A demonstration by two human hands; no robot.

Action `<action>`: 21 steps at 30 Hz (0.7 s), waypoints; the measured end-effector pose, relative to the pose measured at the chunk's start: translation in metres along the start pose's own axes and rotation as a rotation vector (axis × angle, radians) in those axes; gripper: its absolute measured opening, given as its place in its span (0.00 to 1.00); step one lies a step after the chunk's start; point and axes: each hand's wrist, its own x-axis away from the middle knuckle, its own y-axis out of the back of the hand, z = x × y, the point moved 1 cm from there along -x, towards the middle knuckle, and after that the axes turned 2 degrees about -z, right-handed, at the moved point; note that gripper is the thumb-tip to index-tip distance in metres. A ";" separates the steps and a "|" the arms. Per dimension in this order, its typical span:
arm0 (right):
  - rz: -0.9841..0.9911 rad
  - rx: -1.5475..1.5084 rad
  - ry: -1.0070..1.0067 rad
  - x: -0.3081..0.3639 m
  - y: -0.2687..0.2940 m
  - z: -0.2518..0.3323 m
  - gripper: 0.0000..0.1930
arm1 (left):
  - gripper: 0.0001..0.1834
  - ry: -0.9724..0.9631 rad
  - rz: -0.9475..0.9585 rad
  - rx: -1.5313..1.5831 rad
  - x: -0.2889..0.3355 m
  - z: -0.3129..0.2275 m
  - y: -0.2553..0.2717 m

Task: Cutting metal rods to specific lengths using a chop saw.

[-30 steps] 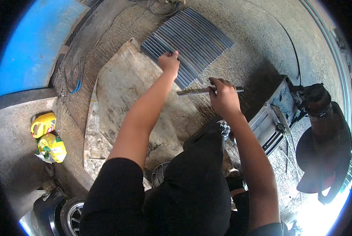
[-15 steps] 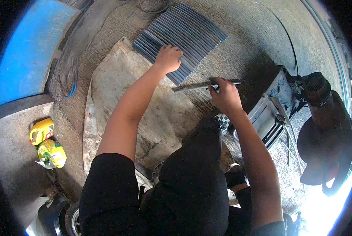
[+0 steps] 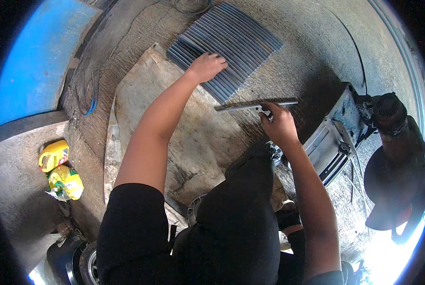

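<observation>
A row of grey metal tubes lies side by side on the concrete, forming a slatted panel. My left hand rests palm down on its near left part, fingers lightly bent over the tubes, their tips partly hidden. A dark gap runs between tubes just left of that hand. Nearer to me, a single metal tube lies roughly crosswise, its left end close to the panel's near corner. My right hand has its thumb and fingers bent around this tube near its middle.
A stained sheet covers the floor before me. To the right stand a metal frame and a dark cut-off machine. On the left are a yellow jug, a yellow-green bag and a blue panel.
The whole view has shifted slightly right. My right hand has drawn a little toward me against the single tube. My left hand has moved slightly right over the panel.
</observation>
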 end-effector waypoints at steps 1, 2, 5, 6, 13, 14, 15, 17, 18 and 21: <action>0.015 -0.018 -0.027 0.000 0.001 0.001 0.15 | 0.19 -0.001 0.001 0.001 -0.003 0.000 0.000; 0.016 -0.018 -0.029 0.000 0.001 0.002 0.15 | 0.20 -0.017 0.026 -0.027 -0.005 0.000 0.000; 0.059 -0.033 -0.060 0.001 0.001 0.002 0.16 | 0.20 -0.079 0.023 -0.046 -0.010 0.004 0.000; 0.079 -0.045 -0.082 0.001 0.000 0.002 0.16 | 0.20 -0.124 -0.006 -0.038 -0.012 0.005 0.000; 0.082 -0.018 -0.066 0.007 -0.003 -0.003 0.16 | 0.18 -0.097 0.003 -0.080 -0.022 0.008 -0.006; 0.082 -0.018 -0.068 0.008 -0.003 -0.004 0.16 | 0.18 -0.093 0.038 -0.057 -0.024 0.008 -0.004; 0.085 -0.030 -0.073 0.009 -0.003 -0.005 0.16 | 0.17 -0.090 0.073 -0.035 -0.025 0.007 -0.001; 0.090 -0.043 -0.079 0.010 -0.001 -0.003 0.16 | 0.17 -0.056 0.072 -0.008 -0.025 0.009 0.000; 0.084 -0.047 -0.083 0.010 0.000 -0.002 0.16 | 0.17 -0.024 0.069 0.018 -0.025 0.009 0.000; 0.067 -0.050 -0.076 0.011 -0.001 -0.002 0.16 | 0.15 0.007 -0.012 0.074 -0.021 0.013 -0.003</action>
